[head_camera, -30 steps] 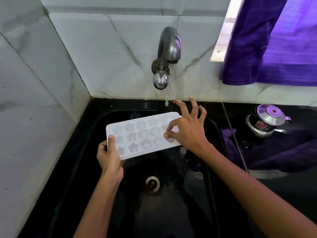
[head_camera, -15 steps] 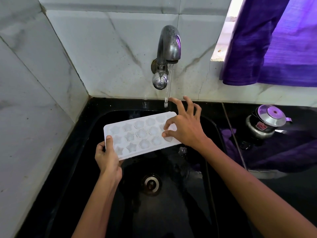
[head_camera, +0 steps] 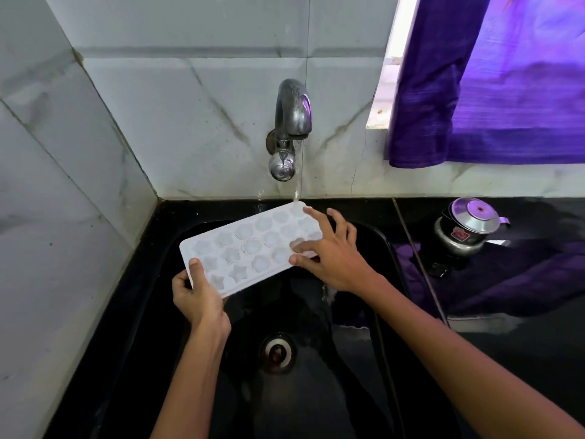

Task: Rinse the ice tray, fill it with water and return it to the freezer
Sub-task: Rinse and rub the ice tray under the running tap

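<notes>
Tray: white plastic ice tray (head_camera: 250, 247) with star moulds, tilted over black sink (head_camera: 383, 248).
Left hand (head_camera: 198, 297): fingers grip near corner.
Right hand (head_camera: 329, 251): fingers spread, covering far moulds.
Water level: unclear.

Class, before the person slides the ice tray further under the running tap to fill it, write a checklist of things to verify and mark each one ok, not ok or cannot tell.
1. Tap running: ok, a thin stream falls.
2. Stream meets ice tray: ok, at its far corner only.
3. Left hand grips the near corner: ok.
4. Right hand steadies the right end: ok.
5. Tray over the sink: ok.
6. Tray level: not ok, tilted.
</notes>
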A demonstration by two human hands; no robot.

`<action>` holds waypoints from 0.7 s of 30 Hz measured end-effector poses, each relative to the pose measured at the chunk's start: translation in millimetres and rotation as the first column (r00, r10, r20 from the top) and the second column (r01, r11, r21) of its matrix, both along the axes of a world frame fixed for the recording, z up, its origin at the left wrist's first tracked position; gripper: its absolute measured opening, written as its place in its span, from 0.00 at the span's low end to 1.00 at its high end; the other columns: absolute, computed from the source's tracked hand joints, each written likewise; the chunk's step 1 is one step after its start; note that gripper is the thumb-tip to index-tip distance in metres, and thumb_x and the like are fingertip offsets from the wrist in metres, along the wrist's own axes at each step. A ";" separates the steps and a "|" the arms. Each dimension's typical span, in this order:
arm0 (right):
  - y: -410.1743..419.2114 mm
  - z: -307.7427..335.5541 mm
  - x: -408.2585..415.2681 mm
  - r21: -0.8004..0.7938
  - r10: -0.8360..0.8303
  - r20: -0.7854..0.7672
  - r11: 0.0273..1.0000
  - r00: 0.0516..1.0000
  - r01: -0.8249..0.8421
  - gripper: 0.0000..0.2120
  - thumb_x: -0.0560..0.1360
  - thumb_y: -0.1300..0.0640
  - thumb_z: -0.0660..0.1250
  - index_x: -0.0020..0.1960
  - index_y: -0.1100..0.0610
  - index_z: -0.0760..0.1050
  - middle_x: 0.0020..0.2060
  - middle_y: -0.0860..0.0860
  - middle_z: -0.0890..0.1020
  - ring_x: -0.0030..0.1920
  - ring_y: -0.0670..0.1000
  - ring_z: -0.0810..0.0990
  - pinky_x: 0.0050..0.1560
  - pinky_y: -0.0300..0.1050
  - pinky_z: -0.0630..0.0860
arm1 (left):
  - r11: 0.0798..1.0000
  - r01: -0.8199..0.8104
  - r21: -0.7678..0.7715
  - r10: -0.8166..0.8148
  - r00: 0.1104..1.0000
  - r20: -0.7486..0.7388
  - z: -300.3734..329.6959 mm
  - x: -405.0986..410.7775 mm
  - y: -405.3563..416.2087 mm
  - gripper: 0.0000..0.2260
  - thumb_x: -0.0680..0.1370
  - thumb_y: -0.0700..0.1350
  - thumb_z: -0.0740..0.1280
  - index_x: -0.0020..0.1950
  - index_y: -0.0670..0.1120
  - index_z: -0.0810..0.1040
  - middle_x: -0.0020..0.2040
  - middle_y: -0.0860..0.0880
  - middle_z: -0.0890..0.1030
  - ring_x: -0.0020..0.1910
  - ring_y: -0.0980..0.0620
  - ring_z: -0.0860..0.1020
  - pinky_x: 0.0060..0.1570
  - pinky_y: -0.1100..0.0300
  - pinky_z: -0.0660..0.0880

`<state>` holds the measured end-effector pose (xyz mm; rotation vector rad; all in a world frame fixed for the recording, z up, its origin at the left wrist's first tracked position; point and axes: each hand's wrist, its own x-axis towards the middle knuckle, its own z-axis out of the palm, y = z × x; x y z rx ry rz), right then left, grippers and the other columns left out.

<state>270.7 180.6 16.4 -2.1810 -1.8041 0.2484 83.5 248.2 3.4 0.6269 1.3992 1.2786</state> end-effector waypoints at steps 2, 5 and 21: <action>-2.8 -2.2 -0.6 -0.055 0.037 0.071 0.998 0.997 -0.033 0.21 0.76 0.36 0.58 0.65 0.41 0.73 0.77 0.46 0.44 0.75 0.58 0.38 0.72 0.59 0.39 | 1.000 -0.009 0.005 0.009 1.000 0.011 1.6 -0.4 0.8 0.08 0.80 0.50 0.62 0.42 0.50 0.69 0.41 0.51 0.78 0.38 0.53 0.79 0.36 0.54 0.78; -2.0 -0.4 -2.7 0.020 -0.015 0.118 1.000 0.993 0.013 0.19 0.74 0.36 0.61 0.60 0.41 0.78 0.77 0.45 0.50 0.75 0.59 0.41 0.71 0.58 0.41 | 1.000 -0.001 -0.003 0.001 1.000 0.018 1.7 -1.3 -1.5 0.09 0.80 0.50 0.62 0.41 0.51 0.69 0.41 0.51 0.78 0.38 0.53 0.79 0.35 0.55 0.78; 1.9 9.4 3.2 0.048 -0.011 0.301 0.999 0.953 -0.004 0.21 0.61 0.30 0.70 0.46 0.43 0.83 0.77 0.49 0.53 0.73 0.58 0.37 0.70 0.65 0.39 | 0.999 0.039 0.010 -0.039 0.999 -0.004 -5.0 -6.7 -2.0 0.08 0.80 0.50 0.62 0.41 0.50 0.70 0.41 0.51 0.78 0.39 0.52 0.79 0.34 0.56 0.77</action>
